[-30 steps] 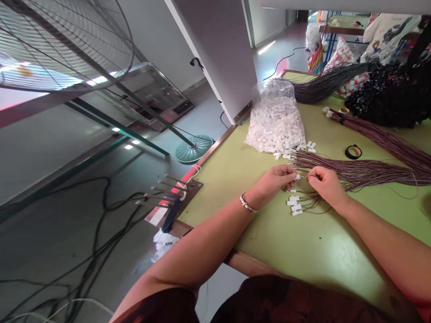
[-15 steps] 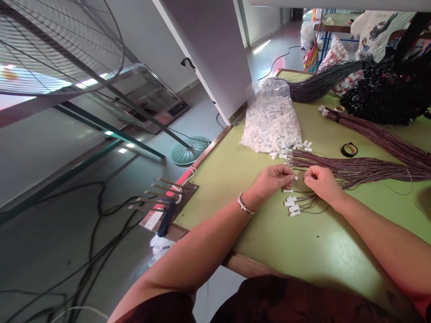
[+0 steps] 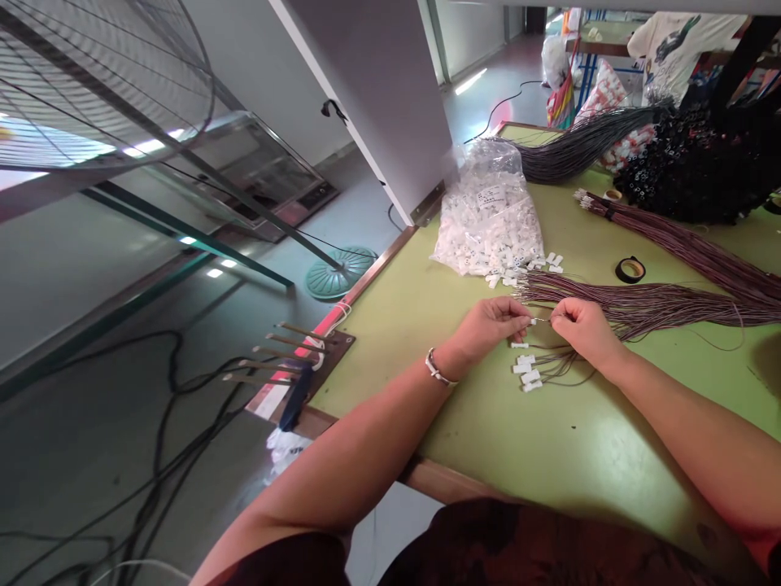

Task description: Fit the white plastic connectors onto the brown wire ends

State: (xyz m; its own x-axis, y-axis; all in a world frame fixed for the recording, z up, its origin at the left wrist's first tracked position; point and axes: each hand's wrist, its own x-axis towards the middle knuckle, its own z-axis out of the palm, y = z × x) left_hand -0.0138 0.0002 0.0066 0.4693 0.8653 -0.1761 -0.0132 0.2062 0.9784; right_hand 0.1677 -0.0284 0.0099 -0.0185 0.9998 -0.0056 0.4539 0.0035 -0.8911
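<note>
My left hand [image 3: 495, 324] pinches a small white connector [image 3: 534, 321] between thumb and fingertips, over the green table. Facing it, my right hand [image 3: 581, 327] grips a thin wire [image 3: 545, 320], whose end points at the connector. Whether the wire's tip sits inside the connector is too small to tell. Just below both hands lie several white connectors [image 3: 525, 372] with brown wires attached. Behind the hands is a loose bundle of brown wires [image 3: 659, 305], its bare metal ends toward the left. A clear plastic bag of white connectors [image 3: 488, 220] stands behind my left hand.
A roll of black tape [image 3: 630, 269] lies right of the bag. Farther back are a tied brown wire bundle [image 3: 683, 240], dark wires [image 3: 567, 150] and a black heap [image 3: 695, 171]. A pronged metal rack [image 3: 298, 358] sits at the table's left edge. A person in white is beyond.
The view has shifted slightly. My hands keep the same grips, with a slightly wider stretch of wire showing between them. The person in the background has moved a little.
</note>
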